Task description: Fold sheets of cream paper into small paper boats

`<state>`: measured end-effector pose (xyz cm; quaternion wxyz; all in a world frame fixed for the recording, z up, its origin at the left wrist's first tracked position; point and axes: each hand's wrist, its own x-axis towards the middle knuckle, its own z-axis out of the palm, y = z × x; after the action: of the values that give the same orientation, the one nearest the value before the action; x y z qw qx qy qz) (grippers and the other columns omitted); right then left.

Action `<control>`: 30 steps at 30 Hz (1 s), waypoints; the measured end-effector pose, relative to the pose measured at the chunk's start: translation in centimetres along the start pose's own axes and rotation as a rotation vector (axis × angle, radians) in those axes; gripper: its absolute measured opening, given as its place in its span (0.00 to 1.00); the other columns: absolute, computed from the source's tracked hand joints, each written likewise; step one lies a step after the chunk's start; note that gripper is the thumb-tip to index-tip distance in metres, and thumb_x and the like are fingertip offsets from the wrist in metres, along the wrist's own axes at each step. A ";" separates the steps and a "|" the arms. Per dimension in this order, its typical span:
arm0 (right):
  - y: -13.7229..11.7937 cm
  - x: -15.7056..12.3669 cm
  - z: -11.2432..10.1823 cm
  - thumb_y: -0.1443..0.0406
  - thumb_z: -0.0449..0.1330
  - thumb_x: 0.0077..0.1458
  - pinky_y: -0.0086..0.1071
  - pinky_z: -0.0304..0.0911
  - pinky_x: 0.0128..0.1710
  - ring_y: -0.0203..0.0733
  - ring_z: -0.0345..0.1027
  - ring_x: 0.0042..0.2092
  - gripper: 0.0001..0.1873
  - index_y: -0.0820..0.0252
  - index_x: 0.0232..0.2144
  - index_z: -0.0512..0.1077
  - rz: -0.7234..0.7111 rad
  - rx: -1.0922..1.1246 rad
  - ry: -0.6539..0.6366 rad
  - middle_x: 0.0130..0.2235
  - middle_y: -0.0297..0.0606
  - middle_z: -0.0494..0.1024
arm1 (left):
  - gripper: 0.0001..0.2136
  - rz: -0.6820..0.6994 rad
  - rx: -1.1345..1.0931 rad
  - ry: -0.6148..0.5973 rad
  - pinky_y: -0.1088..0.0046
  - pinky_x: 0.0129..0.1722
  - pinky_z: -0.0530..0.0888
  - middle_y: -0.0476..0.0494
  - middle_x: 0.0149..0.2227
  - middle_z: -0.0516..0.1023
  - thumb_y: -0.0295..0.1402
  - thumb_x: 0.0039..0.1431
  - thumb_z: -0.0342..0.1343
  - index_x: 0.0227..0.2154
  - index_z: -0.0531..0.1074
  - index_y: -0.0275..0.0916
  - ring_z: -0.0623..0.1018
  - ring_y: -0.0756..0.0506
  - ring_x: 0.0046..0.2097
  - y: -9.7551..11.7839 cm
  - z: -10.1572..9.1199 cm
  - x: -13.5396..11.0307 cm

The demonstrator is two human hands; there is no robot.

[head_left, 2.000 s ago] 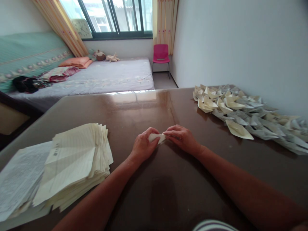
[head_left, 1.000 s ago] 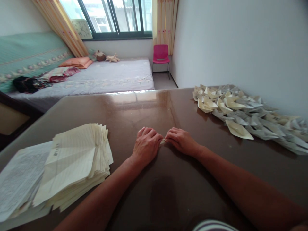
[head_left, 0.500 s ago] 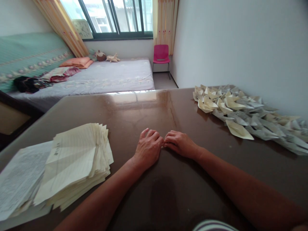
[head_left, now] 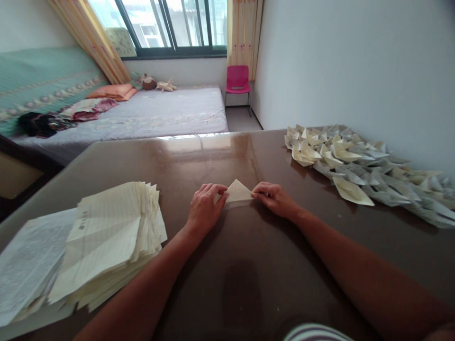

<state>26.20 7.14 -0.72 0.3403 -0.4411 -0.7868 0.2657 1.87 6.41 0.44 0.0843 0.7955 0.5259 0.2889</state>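
A small cream piece of folded paper [head_left: 239,192], triangular with its point facing away from me, is held between my two hands just above the brown table [head_left: 213,166]. My left hand [head_left: 207,206] pinches its left corner between thumb and fingers. At the opposite corner, my right hand [head_left: 273,198] grips the paper with thumb and fingertips. Left of my left hand lies a thick stack of lined cream sheets [head_left: 106,237]. Many folded paper boats [head_left: 341,151] cover the table's far right side.
Grey printed sheets [head_left: 31,260] lie partly under the cream stack at the left edge. Beyond the table are a bed [head_left: 185,109], a pink chair [head_left: 238,79] and a window. A white wall [head_left: 348,61] runs along the right.
My hands have moved apart, the left one to the left and the right one slightly right. The folded paper, hidden by my hands before, now shows between them.
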 end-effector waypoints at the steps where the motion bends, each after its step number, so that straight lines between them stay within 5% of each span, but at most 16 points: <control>1: -0.1 0.0 0.0 0.62 0.56 0.59 0.29 0.60 0.34 0.36 0.67 0.34 0.10 0.59 0.29 0.75 0.000 0.004 0.005 0.32 0.36 0.76 | 0.08 -0.012 -0.017 0.003 0.67 0.45 0.69 0.47 0.37 0.77 0.38 0.62 0.51 0.36 0.73 0.42 0.73 0.44 0.44 0.0 -0.1 0.0; 9: 0.1 -0.1 0.3 0.60 0.55 0.60 0.30 0.62 0.33 0.37 0.67 0.32 0.11 0.59 0.31 0.74 0.022 -0.055 0.014 0.32 0.36 0.76 | 0.10 0.004 -0.106 -0.025 0.68 0.42 0.69 0.47 0.33 0.77 0.38 0.63 0.50 0.32 0.73 0.41 0.73 0.45 0.41 -0.3 -0.3 0.1; 15: -2.8 -0.7 0.7 0.55 0.60 0.56 0.44 0.55 0.54 0.50 0.60 0.54 0.24 0.52 0.53 0.67 -0.190 -0.365 0.218 0.53 0.43 0.71 | 0.10 0.111 -0.124 -0.133 0.69 0.41 0.69 0.46 0.34 0.76 0.37 0.64 0.49 0.33 0.73 0.40 0.71 0.46 0.40 1.2 -0.2 -0.5; 18: -4.2 -1.0 1.0 0.58 0.57 0.59 0.44 0.52 0.54 0.49 0.60 0.54 0.18 0.49 0.52 0.68 -0.299 -0.450 0.103 0.50 0.40 0.74 | 0.10 0.180 -0.144 -0.182 0.70 0.41 0.69 0.46 0.33 0.75 0.36 0.64 0.48 0.35 0.73 0.40 0.71 0.46 0.39 1.9 0.1 -0.9; 22: -4.0 -1.0 1.3 0.61 0.53 0.63 0.39 0.57 0.47 0.44 0.65 0.47 0.14 0.52 0.49 0.70 -0.258 -0.398 0.010 0.44 0.39 0.76 | 0.10 0.157 -0.159 -0.156 0.70 0.41 0.69 0.46 0.33 0.74 0.38 0.64 0.49 0.34 0.74 0.41 0.71 0.46 0.39 1.9 0.4 -1.0; 30: -3.0 -0.7 1.2 0.62 0.53 0.62 0.33 0.63 0.42 0.40 0.69 0.40 0.08 0.55 0.39 0.71 -0.122 -0.127 0.089 0.37 0.38 0.74 | 0.04 0.034 -0.241 -0.008 0.71 0.45 0.70 0.50 0.35 0.75 0.35 0.60 0.55 0.34 0.71 0.41 0.73 0.48 0.41 2.0 0.5 -0.9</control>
<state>24.02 4.97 0.50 0.3618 -0.4245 -0.8115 0.1742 3.50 4.81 0.54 0.1765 0.7897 0.4734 0.3481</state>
